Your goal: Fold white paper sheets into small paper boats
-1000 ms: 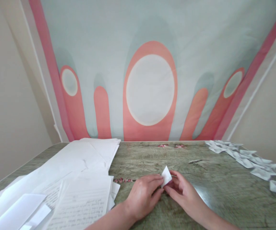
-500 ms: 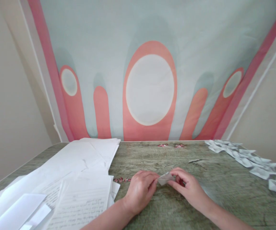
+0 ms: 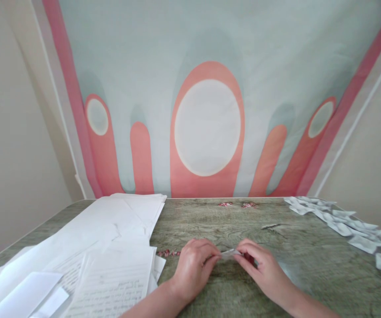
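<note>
A small folded piece of white paper (image 3: pixel 228 253) is held between my two hands, above the wood-grain table (image 3: pixel 216 291). My left hand (image 3: pixel 197 265) pinches its left end between thumb and fingers. At its right end, the thumb and index finger of my right hand (image 3: pixel 259 265) are closed on it. The paper looks narrow, seen nearly edge-on. Just left of my left hand lies a short row of small reddish pieces (image 3: pixel 168 253), partly hidden by that hand.
White sheets (image 3: pixel 111 225), some with handwriting, cover the table's left side. Several folded paper pieces (image 3: pixel 339 227) form a line along the right edge. Two small reddish clusters (image 3: pixel 249 205) lie near the back edge, below a patterned backdrop (image 3: pixel 206 128).
The folded paper has tilted from showing its face to nearly edge-on. My hands stay on its two ends, slightly lower in the view.
</note>
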The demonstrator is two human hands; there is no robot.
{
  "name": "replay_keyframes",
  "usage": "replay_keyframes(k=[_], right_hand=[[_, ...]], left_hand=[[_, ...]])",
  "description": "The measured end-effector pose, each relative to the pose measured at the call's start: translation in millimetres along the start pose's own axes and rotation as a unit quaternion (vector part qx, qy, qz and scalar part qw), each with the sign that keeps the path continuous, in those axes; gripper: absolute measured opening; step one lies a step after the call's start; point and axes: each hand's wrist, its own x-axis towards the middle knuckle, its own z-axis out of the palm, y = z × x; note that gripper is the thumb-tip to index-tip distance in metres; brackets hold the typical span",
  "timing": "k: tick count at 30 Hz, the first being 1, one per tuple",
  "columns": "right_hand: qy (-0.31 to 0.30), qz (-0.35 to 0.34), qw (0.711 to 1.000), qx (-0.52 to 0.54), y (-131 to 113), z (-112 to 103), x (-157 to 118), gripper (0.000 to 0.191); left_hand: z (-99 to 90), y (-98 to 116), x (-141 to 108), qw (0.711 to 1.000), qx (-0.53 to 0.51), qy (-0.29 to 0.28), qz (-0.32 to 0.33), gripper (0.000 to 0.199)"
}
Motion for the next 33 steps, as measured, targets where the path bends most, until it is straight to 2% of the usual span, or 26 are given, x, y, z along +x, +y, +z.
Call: replay_keyframes(k=[6,12,18,28,33], right_hand=[[0.014,-0.083,0.992,-0.098,7,-4,-2,0.016],[0.030,-0.137,0.979,-0.149,9,-5,-2,0.016],[-0.030,-0.168,0.969,-0.179,4,-3,-4,0.016],[-0.106,-0.123,0.967,-0.197,-2,0,-6,0.014],[-0.121,-0.121,0.967,-0.187,-7,1,-7,0.010]], left_hand=[[-3.2,3,1,0.999,0.016,0.001,0.041,0.016],[-4.4,3,0,0.998,0.047,-0.004,0.048,0.021],[-0.2,0,-3,0.995,0.077,-0.029,0.056,0.016],[0.8,0,-3,0.982,0.144,-0.083,0.087,0.011],[1.6,1,-3,0.980,0.155,-0.094,0.085,0.012]])
